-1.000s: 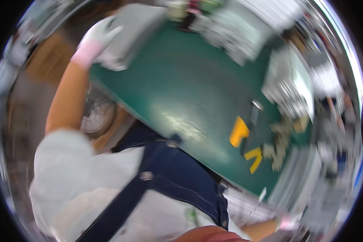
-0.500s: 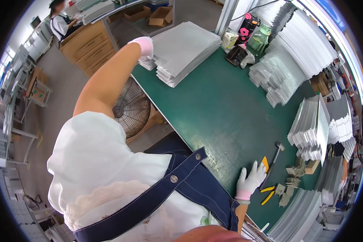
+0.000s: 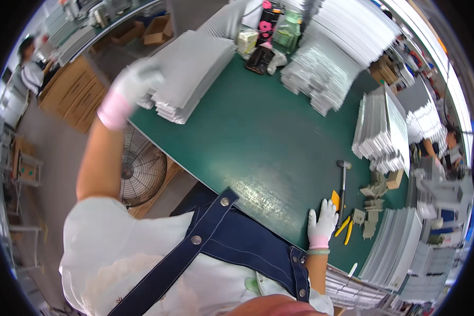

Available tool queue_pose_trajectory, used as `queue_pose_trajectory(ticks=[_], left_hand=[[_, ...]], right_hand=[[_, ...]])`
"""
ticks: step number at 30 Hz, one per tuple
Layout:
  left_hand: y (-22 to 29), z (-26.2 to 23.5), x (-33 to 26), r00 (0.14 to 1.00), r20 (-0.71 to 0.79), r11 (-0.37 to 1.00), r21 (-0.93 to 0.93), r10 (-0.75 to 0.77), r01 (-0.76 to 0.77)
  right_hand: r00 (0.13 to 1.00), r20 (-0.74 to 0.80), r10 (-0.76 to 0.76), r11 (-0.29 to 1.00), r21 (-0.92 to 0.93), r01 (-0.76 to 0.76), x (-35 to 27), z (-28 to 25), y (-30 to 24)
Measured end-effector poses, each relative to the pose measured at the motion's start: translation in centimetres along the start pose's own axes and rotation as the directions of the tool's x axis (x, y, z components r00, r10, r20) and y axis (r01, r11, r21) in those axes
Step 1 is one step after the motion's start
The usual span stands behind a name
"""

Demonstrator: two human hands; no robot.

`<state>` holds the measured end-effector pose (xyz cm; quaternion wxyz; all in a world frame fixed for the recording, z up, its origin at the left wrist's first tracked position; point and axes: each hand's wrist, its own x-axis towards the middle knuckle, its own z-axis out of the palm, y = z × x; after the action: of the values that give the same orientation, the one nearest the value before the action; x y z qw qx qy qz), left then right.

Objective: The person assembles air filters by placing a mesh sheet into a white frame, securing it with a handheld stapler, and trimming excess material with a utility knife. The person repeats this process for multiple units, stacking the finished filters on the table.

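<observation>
Motion smears my left hand, in a white glove with a pink cuff, at the left edge of a stack of silver-grey, finely patterned sheets. Its fingers are too blurred to show whether they grip a sheet. On the green tabletop my right hand, gloved alike, lies flat with fingers apart and holds nothing. Just beyond its fingertips are an orange flat piece and a hammer with a dark handle. Yellow-handled pliers lie to its right.
Small grey metal parts lie at the right, near upright silver sheets. More silver sheets, a green bottle and a black case stand at the back. A floor fan is below the left edge. Another person sits far left.
The view has turned, so the table's contents sit further left. My left hand has shifted along the stack's left edge and is now blurred. My right hand stays flat on the table.
</observation>
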<state>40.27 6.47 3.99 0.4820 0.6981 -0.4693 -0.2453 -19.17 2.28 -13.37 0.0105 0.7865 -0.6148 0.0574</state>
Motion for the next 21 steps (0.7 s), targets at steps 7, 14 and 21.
queue_pose_trajectory(ticks=[7,14,21], left_hand=[[-1.1,23.3,-12.6,0.821,0.569,0.588,0.647,0.052,-0.486],[5.5,25.5,4.2,0.791,0.508,0.663,0.466,0.341,-0.585],[11.4,32.1,26.4,0.991,-0.034,0.754,0.653,0.129,-0.076]], right_hand=[[0.909,-0.367,-0.199,0.821,0.444,0.359,3.0,-0.5,-5.1],[0.893,0.072,-0.444,0.88,0.224,0.42,4.6,-2.1,-6.2],[0.864,0.009,-0.504,0.83,0.28,0.482,5.2,-2.1,-6.3]])
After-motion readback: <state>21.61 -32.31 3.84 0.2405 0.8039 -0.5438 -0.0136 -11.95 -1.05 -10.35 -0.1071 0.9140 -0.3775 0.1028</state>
